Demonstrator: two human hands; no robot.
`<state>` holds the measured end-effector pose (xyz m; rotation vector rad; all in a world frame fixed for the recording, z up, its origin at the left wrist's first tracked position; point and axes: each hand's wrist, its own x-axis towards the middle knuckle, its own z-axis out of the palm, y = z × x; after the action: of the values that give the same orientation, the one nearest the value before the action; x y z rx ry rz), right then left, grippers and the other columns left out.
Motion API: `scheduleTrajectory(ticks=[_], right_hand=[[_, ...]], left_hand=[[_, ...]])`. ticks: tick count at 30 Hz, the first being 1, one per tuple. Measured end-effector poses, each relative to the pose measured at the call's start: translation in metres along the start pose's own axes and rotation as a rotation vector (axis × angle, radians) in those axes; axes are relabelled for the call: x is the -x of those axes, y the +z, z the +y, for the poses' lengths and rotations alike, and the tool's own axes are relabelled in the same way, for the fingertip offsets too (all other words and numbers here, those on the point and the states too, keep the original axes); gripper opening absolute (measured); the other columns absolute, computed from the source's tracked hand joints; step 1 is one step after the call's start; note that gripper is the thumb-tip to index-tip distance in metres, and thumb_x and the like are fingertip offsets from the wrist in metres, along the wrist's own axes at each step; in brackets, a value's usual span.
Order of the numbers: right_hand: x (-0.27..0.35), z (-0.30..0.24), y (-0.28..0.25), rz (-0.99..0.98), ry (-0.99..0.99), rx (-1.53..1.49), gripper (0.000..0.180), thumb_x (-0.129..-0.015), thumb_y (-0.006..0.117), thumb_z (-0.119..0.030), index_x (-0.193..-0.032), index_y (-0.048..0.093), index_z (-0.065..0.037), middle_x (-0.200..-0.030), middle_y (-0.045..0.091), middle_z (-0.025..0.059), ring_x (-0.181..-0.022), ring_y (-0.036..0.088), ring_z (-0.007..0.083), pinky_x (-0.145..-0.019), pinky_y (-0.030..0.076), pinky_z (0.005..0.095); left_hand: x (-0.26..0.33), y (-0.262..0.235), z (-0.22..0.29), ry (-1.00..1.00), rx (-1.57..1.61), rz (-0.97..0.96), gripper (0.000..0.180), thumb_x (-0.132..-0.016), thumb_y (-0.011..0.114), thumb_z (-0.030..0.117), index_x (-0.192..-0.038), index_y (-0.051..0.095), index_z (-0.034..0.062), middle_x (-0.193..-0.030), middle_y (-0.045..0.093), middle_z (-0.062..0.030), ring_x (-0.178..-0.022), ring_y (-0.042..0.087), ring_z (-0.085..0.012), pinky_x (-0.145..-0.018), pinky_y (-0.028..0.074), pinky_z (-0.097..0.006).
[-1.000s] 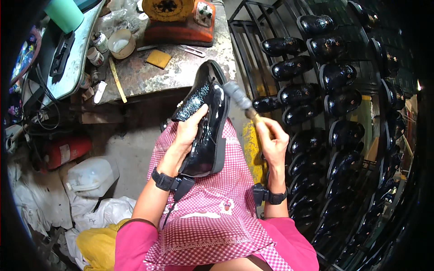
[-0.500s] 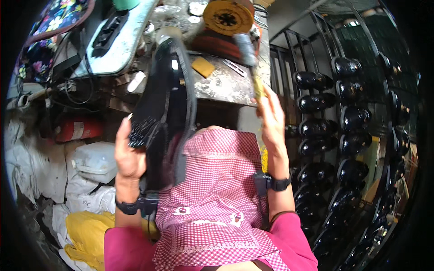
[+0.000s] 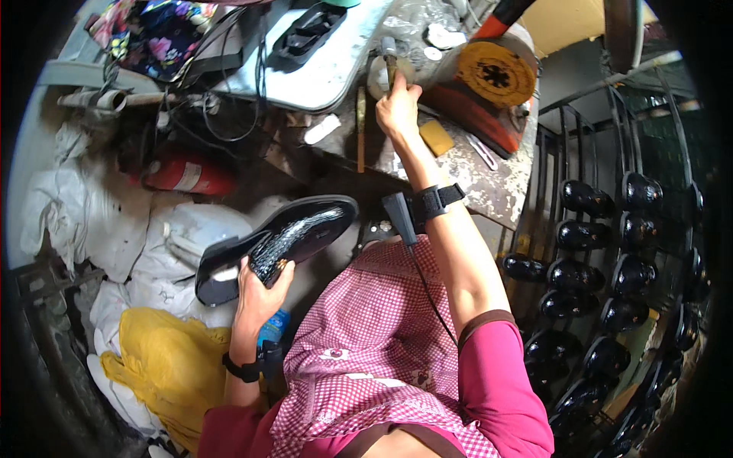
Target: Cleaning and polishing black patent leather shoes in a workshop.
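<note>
A glossy black shoe [image 3: 313, 227] is gripped in my left hand [image 3: 263, 294], tilted with its toe up and to the right. The fingers go behind it and are partly hidden. My right hand [image 3: 398, 109] reaches across the workbench [image 3: 496, 172], closed around a short yellow-handled tool [image 3: 391, 70] with a grey end. The tool overlaps a round whitish container [image 3: 374, 79]; I cannot tell whether it touches it. A yellow block [image 3: 436, 138] lies beside my right forearm.
A grinding machine with a yellow-brown wheel [image 3: 496, 72] stands at the bench's right. Racks of black shoes [image 3: 576, 275] line the right side. A thin stick [image 3: 361, 130] and a pale board [image 3: 305, 91] are on the left, above white sacks and yellow cloth [image 3: 164, 362].
My right hand has carried the tool forward and left to the round container. My left hand has lowered and turned the shoe, from upright to slanting right. The whole view has shifted.
</note>
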<state>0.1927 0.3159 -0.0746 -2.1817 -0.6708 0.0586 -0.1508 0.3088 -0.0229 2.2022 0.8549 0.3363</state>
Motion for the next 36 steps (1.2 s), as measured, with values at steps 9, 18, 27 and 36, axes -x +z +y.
scheduleTrajectory(ticks=[9,18,27,36], right_hand=[[0.115,0.008,-0.125,-0.367,-0.009,-0.361,0.065,-0.075,0.065,-0.037,-0.127,0.042,-0.005,-0.132,0.037,0.0188,-0.125,0.032,0.0294,-0.104,0.025,0.0397],[0.248,0.039,-0.284,-0.246,0.365,-0.823,0.067,-0.061,0.078,-0.007,-0.121,0.049,0.002,-0.115,0.056,0.0094,-0.105,0.052,0.016,-0.094,0.039,0.0292],[0.429,0.192,-0.296,0.759,0.889,-0.991,0.043,-0.074,0.068,-0.011,-0.113,0.054,0.003,-0.104,0.061,0.0064,-0.093,0.056,0.0132,-0.086,0.042,0.0254],[0.341,0.344,-0.201,1.208,0.974,-1.052,0.031,-0.075,0.069,-0.013,-0.101,0.061,-0.001,-0.092,0.061,0.0014,-0.082,0.055,0.0107,-0.074,0.043,0.0248]], left_hand=[[-0.031,-0.003,0.049,0.258,0.037,-0.072,0.018,-0.065,0.068,0.011,-0.081,0.062,0.0055,-0.075,0.063,-0.0067,-0.068,0.058,-0.0279,-0.07,0.044,-0.037],[-0.037,0.064,0.19,0.859,-0.016,-0.316,0.034,-0.061,0.073,0.02,-0.087,0.061,0.0014,-0.088,0.059,-0.0128,-0.081,0.055,-0.0287,-0.071,0.042,-0.038],[-0.023,0.172,0.192,0.992,0.157,-0.451,0.018,-0.072,0.057,-0.004,-0.09,0.062,0.0006,-0.095,0.063,-0.0112,-0.087,0.058,-0.027,-0.08,0.044,-0.035],[-0.031,0.213,0.163,0.893,0.101,-0.439,0.01,-0.074,0.056,-0.004,-0.082,0.061,-0.0002,-0.089,0.064,-0.0122,-0.083,0.06,-0.0249,-0.075,0.045,-0.032]])
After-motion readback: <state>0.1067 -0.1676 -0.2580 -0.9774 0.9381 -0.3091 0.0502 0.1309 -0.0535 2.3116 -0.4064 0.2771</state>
